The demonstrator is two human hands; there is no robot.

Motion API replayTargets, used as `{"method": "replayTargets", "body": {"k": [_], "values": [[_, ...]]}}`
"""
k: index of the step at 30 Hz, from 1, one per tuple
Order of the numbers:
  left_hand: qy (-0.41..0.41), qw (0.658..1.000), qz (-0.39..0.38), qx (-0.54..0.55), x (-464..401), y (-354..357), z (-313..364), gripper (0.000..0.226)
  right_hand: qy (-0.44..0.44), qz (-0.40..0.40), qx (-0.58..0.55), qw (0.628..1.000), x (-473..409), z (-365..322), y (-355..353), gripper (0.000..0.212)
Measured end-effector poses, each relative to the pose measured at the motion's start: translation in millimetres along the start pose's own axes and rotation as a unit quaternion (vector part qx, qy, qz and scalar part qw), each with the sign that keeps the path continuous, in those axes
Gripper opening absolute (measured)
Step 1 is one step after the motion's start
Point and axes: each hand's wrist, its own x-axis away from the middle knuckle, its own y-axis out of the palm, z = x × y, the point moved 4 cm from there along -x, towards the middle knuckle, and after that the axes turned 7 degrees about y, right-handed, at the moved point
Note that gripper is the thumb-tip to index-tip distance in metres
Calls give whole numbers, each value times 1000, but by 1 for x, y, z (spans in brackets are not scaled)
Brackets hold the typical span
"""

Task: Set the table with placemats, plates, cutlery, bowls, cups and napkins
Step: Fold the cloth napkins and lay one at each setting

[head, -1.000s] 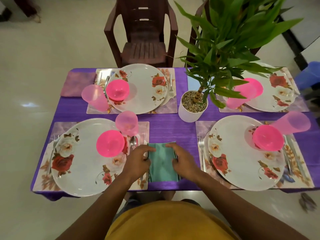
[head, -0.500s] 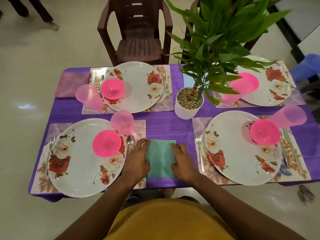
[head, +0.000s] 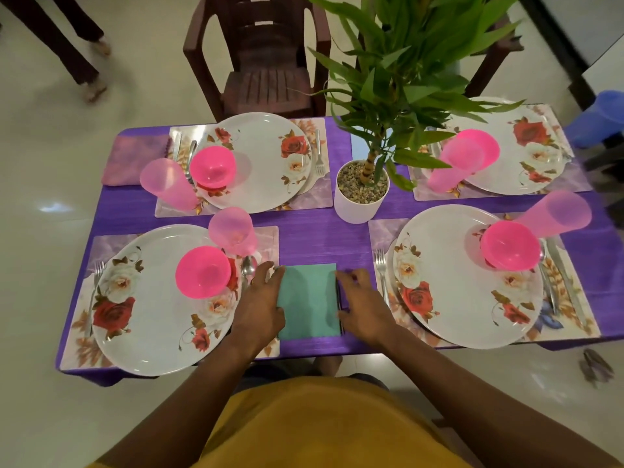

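The teal napkin (head: 309,300) lies flat on the bench between both grips, its long axis running straight away from the person. The left hand (head: 258,307) touches its left edge and the right hand (head: 363,307) its right, fingers relaxed, holding nothing. Both are equally near; the remaining bare placemat spots lie beyond.

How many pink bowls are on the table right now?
4, one on each plate: near-left bowl, far-left bowl, near-right bowl, and far-right bowl, which sits partly behind a pink cup. Leaves could hide another.
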Motion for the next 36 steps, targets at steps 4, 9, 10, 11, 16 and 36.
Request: {"method": "replayTargets", "body": {"k": [4, 9, 10, 11, 16, 36], "values": [[33, 997, 45, -58, 6, -7, 14, 77, -39, 53, 44, 997, 3, -14, -8, 71], [147, 977, -47, -144, 6, 9, 31, 92, -75, -2, 149, 986, -3, -35, 7, 84], [155, 974, -64, -151, 6, 13, 31, 94, -81, -6, 163, 983, -5, -37, 11, 87], [157, 971, -79, -160, 5, 14, 30, 95, -83, -10, 176, 981, -6, -37, 16, 88], [159, 964, -101, -187, 4, 17, 15, 92, -76, 7, 206, 975, 1, -23, 26, 72], [127, 961, -142, -199, -12, -1, 31, 85, -92, 3, 189, 978, 8, -4, -5, 54]]}}
